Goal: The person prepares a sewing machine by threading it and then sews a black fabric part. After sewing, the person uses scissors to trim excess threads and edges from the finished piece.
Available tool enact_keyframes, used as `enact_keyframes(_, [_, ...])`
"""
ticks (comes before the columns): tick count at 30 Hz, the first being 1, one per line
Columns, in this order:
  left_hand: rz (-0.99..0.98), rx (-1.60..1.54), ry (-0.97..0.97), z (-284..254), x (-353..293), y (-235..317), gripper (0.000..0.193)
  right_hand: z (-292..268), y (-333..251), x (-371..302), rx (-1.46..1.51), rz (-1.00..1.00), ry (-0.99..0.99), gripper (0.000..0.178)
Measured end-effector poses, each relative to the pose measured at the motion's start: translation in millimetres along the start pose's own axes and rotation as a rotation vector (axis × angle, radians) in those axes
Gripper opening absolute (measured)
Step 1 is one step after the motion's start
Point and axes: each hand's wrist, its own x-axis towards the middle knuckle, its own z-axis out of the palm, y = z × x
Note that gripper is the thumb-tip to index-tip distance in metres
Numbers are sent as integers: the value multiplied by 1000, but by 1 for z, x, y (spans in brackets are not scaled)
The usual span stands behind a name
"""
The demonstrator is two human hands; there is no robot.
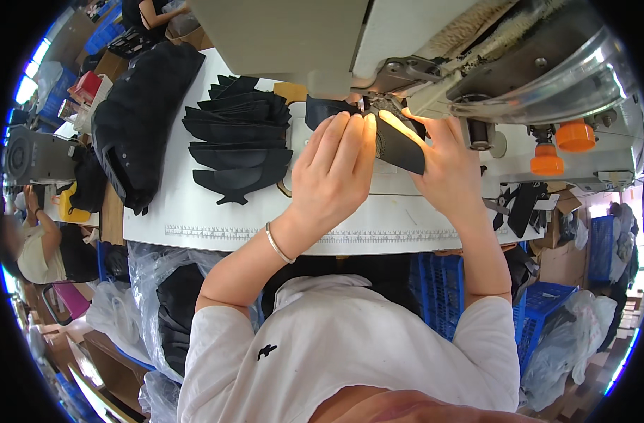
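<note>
Both hands flat on the black fabric piece point(399, 144) at upper centre: left hand point(332, 169) and right hand point(442, 166) press it under the sewing machine point(477, 63). Looks thin, floppy; hold near edges.

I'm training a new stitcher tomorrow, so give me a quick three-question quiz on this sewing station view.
1. True or false: both the left hand and the right hand rest on the black piece at the sewing machine.
2. The stack of black cut pieces lies to which side of the hands?
3. What is on the left wrist: A) watch B) silver bangle C) nothing?

Key: 1 true; 2 the person's left; 3 B.
</note>
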Motion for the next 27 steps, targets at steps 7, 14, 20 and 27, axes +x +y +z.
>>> enact_keyframes(7, [47,-43,11,-1,5,-9,30,-3,-16,0,35,-18,82,29])
enact_keyframes(14, [65,-112,-2,-1,2,-22,29,-5,-27,1,43,8,119,33])
enact_keyframes(20, [70,-160,9,2,2,-25,34,-1,-32,-4,59,25,152,41])
enact_keyframes(27, [-59,-254,-27,-12,12,-21,35,-13,-16,3,226,7,82,45])
